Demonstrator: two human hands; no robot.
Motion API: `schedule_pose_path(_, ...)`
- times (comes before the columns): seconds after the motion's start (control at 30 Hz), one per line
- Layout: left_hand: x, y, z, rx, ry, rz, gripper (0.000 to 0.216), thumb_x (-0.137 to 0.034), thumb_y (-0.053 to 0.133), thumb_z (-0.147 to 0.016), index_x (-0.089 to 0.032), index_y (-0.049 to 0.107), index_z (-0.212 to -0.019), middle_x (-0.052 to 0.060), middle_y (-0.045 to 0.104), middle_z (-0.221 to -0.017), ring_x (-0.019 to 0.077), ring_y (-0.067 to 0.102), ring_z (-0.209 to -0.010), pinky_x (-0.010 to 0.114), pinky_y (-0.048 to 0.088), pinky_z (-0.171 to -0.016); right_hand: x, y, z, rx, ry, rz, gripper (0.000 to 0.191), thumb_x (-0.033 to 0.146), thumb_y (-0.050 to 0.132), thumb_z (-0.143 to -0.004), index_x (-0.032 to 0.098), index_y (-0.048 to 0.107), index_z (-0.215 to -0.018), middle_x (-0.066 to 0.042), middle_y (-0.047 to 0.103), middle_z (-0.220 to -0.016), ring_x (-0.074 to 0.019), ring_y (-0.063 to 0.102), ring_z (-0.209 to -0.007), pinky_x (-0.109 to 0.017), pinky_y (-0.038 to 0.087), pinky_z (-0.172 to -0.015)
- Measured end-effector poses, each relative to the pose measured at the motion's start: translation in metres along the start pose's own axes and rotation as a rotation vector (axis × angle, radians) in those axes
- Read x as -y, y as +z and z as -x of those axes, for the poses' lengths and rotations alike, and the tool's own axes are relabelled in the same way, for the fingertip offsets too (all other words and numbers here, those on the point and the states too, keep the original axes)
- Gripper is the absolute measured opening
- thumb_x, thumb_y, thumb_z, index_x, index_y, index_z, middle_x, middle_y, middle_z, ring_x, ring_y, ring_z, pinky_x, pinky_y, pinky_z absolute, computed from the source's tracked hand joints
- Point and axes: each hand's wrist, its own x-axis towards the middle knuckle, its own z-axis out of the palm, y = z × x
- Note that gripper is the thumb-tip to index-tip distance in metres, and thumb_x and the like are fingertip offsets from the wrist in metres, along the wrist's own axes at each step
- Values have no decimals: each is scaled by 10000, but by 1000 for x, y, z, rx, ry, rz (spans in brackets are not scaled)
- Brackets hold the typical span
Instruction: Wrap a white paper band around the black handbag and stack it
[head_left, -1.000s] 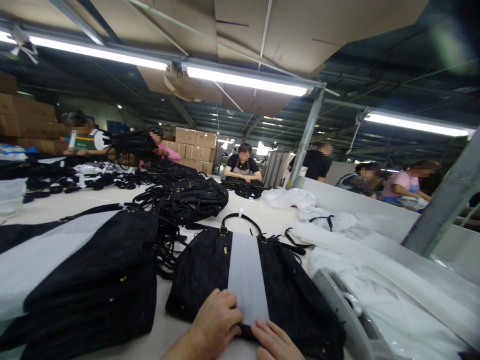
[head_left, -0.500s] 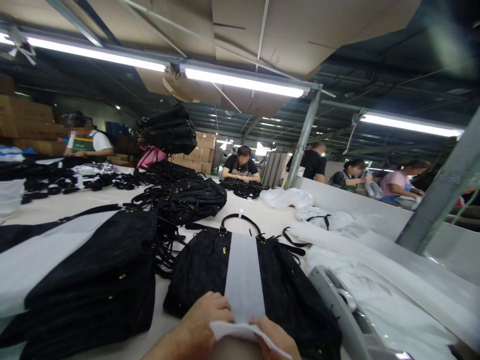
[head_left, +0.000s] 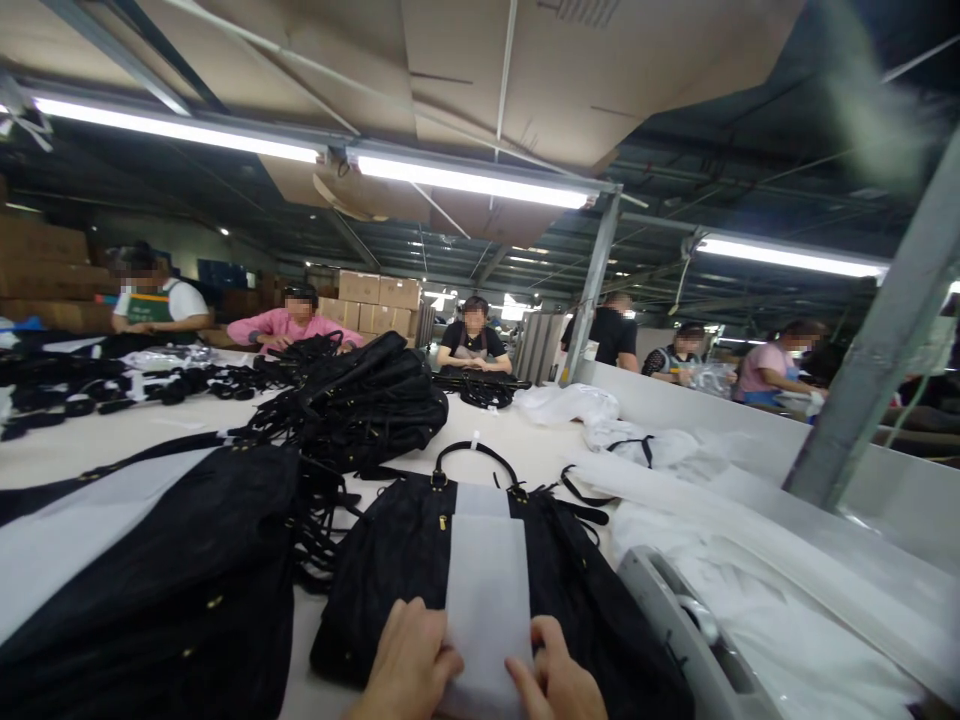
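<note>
A black handbag (head_left: 390, 560) with an upright looped handle (head_left: 480, 449) lies in front of me. Down its middle runs a white strip of wrapping sheet (head_left: 487, 590), its upper part doubled in a second layer. My left hand (head_left: 411, 655) pinches the strip's left edge between thumb and fingers, low on the bag. On the opposite edge, my right hand (head_left: 559, 675) grips the same strip, thumb on top. The lower end of the strip leaves the picture between the hands.
More black bags (head_left: 225, 560) lie at left, one under a white strip; others form a pile (head_left: 367, 400) behind. A grey tape dispenser-like frame (head_left: 675, 620) and white plastic sheeting (head_left: 780, 580) flank the right. A slanted metal post (head_left: 870, 340) rises there. Several co-workers sit or stand beyond.
Folded white sheet now lies flat over the strip, where its edge was curled up near my hands. My hands are farther apart. A co-worker in pink has lowered raised black bags onto the pile.
</note>
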Motion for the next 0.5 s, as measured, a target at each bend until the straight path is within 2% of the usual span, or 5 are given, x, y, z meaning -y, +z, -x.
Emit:
schedule_pose_path(0.07, -1, 3, -2, -7, -31, -3, 178, -204, 497, -801, -202, 666, -858, 52, 676, -956, 235, 560, -993, 375, 332, -951, 2, -3, -6, 109, 50, -4, 376, 331, 463, -911, 176, 477, -1253, 13, 677, -622, -216, 709, -658, -241, 465, -594)
schedule_pose_path(0.13, -3, 4, -4, -1, -67, -16, 182, -200, 496, -788, -200, 664, -859, 53, 682, -965, 240, 566, -999, 381, 329, -954, 3, -5, -10, 158, 72, 34, 542, 293, 411, -921, 108, 335, -1425, -13, 705, -672, -232, 716, -693, -263, 484, -621)
schedule_pose_path(0.23, -9, 2, -6, 11, -103, -39, 189, -211, 492, -783, -205, 662, -864, 55, 692, -976, 249, 577, -1008, 397, 322, -968, 4, -7, -13, 174, 62, 163, 605, 287, 361, -941, 109, 255, -1509, -58, 742, -769, -255, 719, -709, -300, 510, -643)
schedule_pose_path(0.37, -14, 0, -7, 34, -118, -102, 235, -230, 461, -798, -205, 674, -892, 71, 698, -996, 278, 586, -1022, 422, 343, -947, 13, -13, -16, 211, -13, 292, 478, 254, 415, -928, 230, 507, -1396, -80, 759, -979, -260, 723, -885, -284, 530, -729)
schedule_pose_path(0.5, -12, 7, -9, 61, -137, -139, 427, -221, 478, -789, -174, 613, -1192, 104, 670, -1130, 297, 550, -1128, 436, 320, -1004, 30, -20, -19, 203, 8, 359, 382, 213, 434, -931, 289, 639, -1244, -68, 754, -1029, -244, 718, -924, -266, 529, -744)
